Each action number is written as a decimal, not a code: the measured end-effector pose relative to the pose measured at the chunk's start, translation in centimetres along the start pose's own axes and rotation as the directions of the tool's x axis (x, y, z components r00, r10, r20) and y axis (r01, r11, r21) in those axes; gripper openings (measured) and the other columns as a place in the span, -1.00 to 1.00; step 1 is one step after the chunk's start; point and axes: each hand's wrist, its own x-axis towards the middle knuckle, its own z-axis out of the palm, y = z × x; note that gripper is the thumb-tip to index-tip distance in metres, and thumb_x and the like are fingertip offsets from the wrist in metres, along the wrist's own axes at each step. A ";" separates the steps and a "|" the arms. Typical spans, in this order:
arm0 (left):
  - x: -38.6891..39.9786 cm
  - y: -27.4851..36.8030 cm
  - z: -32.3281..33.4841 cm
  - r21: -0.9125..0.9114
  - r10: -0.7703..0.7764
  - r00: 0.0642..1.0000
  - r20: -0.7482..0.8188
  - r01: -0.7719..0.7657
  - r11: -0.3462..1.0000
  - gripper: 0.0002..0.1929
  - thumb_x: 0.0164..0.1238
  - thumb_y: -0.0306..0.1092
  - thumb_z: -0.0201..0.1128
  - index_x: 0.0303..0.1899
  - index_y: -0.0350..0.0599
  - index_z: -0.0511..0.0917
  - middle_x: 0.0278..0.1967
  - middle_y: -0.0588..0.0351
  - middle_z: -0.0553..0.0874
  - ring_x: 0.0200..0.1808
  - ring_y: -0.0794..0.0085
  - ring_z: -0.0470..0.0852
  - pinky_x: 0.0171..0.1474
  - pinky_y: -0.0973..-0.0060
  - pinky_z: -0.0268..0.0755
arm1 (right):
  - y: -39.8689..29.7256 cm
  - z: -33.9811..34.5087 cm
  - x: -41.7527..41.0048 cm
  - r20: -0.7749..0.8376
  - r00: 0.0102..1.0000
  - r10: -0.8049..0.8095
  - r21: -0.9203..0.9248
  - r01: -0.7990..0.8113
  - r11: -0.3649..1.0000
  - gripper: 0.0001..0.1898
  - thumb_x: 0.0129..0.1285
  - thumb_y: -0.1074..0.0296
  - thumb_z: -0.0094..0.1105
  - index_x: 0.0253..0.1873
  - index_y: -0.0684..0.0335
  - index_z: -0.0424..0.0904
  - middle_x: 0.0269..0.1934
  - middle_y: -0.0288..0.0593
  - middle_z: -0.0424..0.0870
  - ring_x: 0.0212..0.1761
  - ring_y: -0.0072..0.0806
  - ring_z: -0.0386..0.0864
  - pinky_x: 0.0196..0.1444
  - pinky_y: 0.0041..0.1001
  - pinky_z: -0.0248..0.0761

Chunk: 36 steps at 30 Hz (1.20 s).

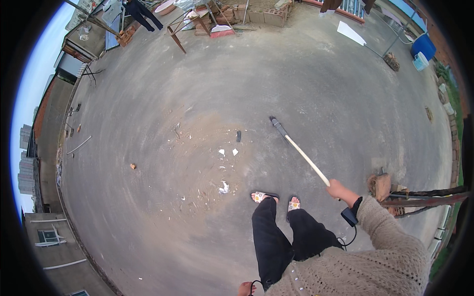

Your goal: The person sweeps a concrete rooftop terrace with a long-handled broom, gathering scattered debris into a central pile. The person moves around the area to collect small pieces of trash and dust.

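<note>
My right hand [337, 189] is closed around the pale wooden handle of a long-handled tool [307, 158]. The tool slants away to the upper left, its dark metal end at the concrete ground [318, 92]. Seen nearly edge-on, its head does not show clearly what kind it is. My left hand [246, 288] hangs low beside my leg, cut off by the bottom of the view, with a black cord by the wrist. Left of my slippers [260, 196] lie sandy dirt, a crumpled white scrap [223, 187], white shards [234, 151] and a small dark piece [238, 136].
A red-bristled broom [222, 32] stands by stacked bricks at the back, near a rusty metal frame [178, 40]. At the upper right are a white flat panel [350, 33], a blue barrel [424, 47] and a bucket [420, 61]. Poles [426, 201] and bricks [381, 187] stand at my right.
</note>
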 end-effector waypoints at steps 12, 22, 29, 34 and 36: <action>-1.4 4.4 9.6 -0.413 0.358 0.918 -0.171 -0.397 0.820 -0.70 0.30 -0.22 0.13 -0.06 -0.20 0.40 -0.36 0.01 0.66 -0.38 0.40 0.65 -0.40 0.54 0.50 | -23.1 14.6 9.6 0.224 0.969 -0.100 -0.347 0.175 0.922 -0.85 -0.10 0.47 0.13 -0.45 0.43 0.61 -0.47 0.13 0.63 -0.30 -0.11 0.64 -0.21 -0.29 0.52; -6.9 17.3 7.9 -0.435 0.316 0.938 -0.143 -0.346 0.831 -0.70 0.35 -0.29 0.03 -0.01 -0.30 0.33 -0.23 -0.15 0.64 -0.30 0.25 0.68 -0.34 0.45 0.52 | -28.8 1.1 7.9 0.475 0.876 -0.080 -0.217 0.205 0.954 -0.80 0.03 0.45 0.00 -0.29 0.45 0.51 -0.66 -0.03 0.54 -0.74 -0.34 0.53 -0.66 -0.35 0.43; -8.4 22.7 9.1 -0.407 0.357 0.910 -0.210 -0.414 0.815 -0.70 0.37 -0.23 0.02 0.00 -0.23 0.36 -0.22 -0.07 0.65 -0.30 0.32 0.67 -0.31 0.49 0.50 | -33.9 -5.4 15.4 0.210 0.956 -0.204 -0.210 0.248 0.946 -0.80 0.02 0.48 0.03 -0.27 0.47 0.52 -0.64 0.01 0.56 -0.70 -0.28 0.57 -0.65 -0.36 0.44; -11.8 27.2 11.3 -0.465 0.437 0.782 -0.444 -0.618 0.634 -0.75 0.40 -0.30 -0.03 -0.04 -0.26 0.43 -0.26 -0.05 0.65 -0.33 0.37 0.66 -0.29 0.56 0.49 | -40.7 -2.0 24.1 0.323 0.938 -0.122 -0.537 0.288 0.793 -0.84 -0.01 0.44 0.09 -0.41 0.43 0.60 -0.50 0.08 0.64 -0.57 -0.24 0.63 -0.46 -0.36 0.52; -13.3 28.8 12.8 -0.463 0.410 0.776 -0.479 -0.620 0.634 -0.75 0.40 -0.30 -0.02 -0.05 -0.27 0.43 -0.26 -0.05 0.65 -0.33 0.38 0.67 -0.29 0.57 0.48 | -41.8 1.4 24.5 0.359 0.908 -0.217 -0.586 0.400 0.705 -0.83 -0.03 0.41 0.12 -0.43 0.42 0.61 -0.46 0.06 0.65 -0.51 -0.24 0.65 -0.39 -0.37 0.53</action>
